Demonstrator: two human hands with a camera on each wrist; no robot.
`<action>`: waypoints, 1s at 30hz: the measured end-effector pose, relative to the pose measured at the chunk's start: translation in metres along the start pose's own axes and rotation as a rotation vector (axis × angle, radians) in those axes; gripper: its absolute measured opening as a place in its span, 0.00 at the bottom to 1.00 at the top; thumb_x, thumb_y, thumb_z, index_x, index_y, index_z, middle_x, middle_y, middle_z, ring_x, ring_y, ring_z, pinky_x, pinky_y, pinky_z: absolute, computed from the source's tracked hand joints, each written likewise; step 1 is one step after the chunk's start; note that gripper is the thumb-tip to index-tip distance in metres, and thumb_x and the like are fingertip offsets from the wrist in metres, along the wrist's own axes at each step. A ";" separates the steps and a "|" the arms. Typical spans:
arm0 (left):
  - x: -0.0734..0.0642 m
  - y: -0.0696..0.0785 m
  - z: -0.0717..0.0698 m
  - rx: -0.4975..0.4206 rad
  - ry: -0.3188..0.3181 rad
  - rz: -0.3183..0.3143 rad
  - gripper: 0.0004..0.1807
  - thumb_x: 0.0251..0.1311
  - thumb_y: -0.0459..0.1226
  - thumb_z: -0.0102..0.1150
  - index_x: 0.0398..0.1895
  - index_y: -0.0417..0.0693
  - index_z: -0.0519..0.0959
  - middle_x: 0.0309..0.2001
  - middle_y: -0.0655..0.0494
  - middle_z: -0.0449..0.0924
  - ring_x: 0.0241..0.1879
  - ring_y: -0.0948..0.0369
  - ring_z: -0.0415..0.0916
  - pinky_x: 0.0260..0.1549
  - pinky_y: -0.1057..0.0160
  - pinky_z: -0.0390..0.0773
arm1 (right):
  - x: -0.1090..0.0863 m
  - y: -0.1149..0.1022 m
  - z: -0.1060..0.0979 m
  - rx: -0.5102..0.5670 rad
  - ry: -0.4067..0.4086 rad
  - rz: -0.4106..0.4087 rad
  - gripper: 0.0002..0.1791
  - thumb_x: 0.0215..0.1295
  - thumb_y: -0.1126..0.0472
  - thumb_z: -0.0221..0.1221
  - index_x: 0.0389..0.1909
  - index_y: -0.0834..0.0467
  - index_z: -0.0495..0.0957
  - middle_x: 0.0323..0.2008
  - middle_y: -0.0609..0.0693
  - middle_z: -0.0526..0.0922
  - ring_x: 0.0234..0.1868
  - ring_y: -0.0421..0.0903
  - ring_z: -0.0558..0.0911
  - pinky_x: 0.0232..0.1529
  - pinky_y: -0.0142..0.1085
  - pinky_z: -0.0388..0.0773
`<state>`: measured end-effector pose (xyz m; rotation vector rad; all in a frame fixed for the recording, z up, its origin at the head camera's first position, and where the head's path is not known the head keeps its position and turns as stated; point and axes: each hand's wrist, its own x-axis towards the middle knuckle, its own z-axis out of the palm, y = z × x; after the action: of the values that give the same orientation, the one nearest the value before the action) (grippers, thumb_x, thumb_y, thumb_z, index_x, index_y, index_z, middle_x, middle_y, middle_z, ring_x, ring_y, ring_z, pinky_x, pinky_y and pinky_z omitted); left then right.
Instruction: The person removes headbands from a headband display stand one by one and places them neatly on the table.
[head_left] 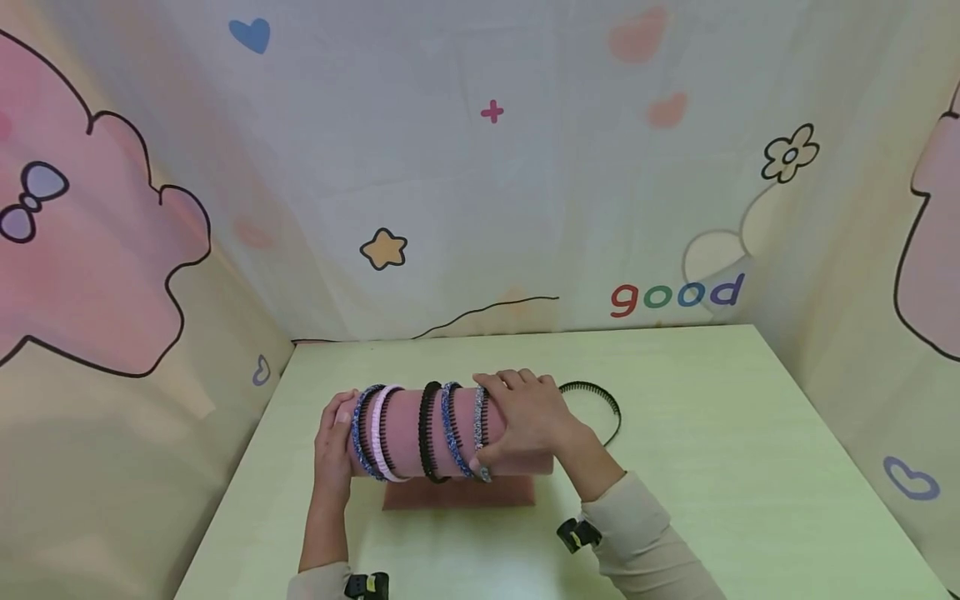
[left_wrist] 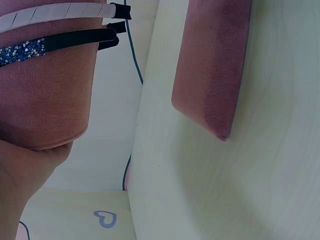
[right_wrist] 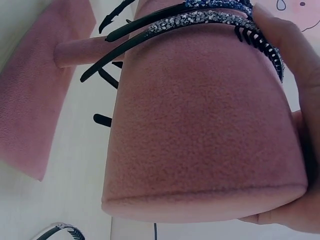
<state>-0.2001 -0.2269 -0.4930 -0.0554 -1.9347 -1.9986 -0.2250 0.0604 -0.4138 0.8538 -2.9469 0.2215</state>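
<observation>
A pink plush headband stand (head_left: 408, 425) has a horizontal roll above a flat base (head_left: 459, 493) on the table. Several headbands circle the roll: a blue glitter headband (head_left: 358, 433), a white headband (head_left: 377, 433), a black headband (head_left: 426, 433), a second blue glitter headband (head_left: 450, 429) and a silver glitter headband (right_wrist: 200, 19). My left hand (head_left: 333, 437) grips the roll's left end, its thumb in front. Over the right part curves my right hand (head_left: 528, 417), gripping the roll with the thumb on the silver headband. Its far fingers are partly hidden.
Behind my right hand, a loose black toothed headband (head_left: 617, 408) lies on the pale green table (head_left: 712, 467). Printed cloth walls (head_left: 450, 167) enclose the table at the back and both sides.
</observation>
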 end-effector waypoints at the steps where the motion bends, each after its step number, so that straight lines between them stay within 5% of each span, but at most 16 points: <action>1: 0.000 0.000 0.000 -0.001 -0.001 0.001 0.20 0.71 0.39 0.36 0.61 0.40 0.64 0.61 0.51 0.65 0.56 0.59 0.62 0.54 0.60 0.57 | 0.000 0.000 0.000 0.000 -0.001 0.000 0.61 0.30 0.22 0.59 0.68 0.47 0.57 0.59 0.51 0.68 0.56 0.51 0.66 0.48 0.50 0.63; 19: 0.000 -0.001 0.000 -0.001 0.018 -0.019 0.19 0.71 0.39 0.36 0.60 0.40 0.64 0.62 0.52 0.64 0.57 0.60 0.61 0.55 0.59 0.56 | -0.008 0.001 -0.005 0.006 0.026 0.015 0.62 0.25 0.22 0.63 0.66 0.48 0.60 0.58 0.51 0.69 0.58 0.54 0.65 0.56 0.60 0.55; 30: 0.000 0.004 0.001 0.018 0.035 -0.046 0.19 0.71 0.39 0.37 0.60 0.41 0.65 0.61 0.51 0.66 0.56 0.60 0.62 0.54 0.58 0.56 | -0.015 0.014 -0.005 0.160 0.034 0.043 0.58 0.29 0.30 0.67 0.66 0.47 0.60 0.59 0.53 0.67 0.54 0.55 0.68 0.44 0.51 0.70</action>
<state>-0.1990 -0.2261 -0.4887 0.0288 -1.9488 -1.9976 -0.2199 0.0804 -0.4120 0.7957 -2.9494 0.4752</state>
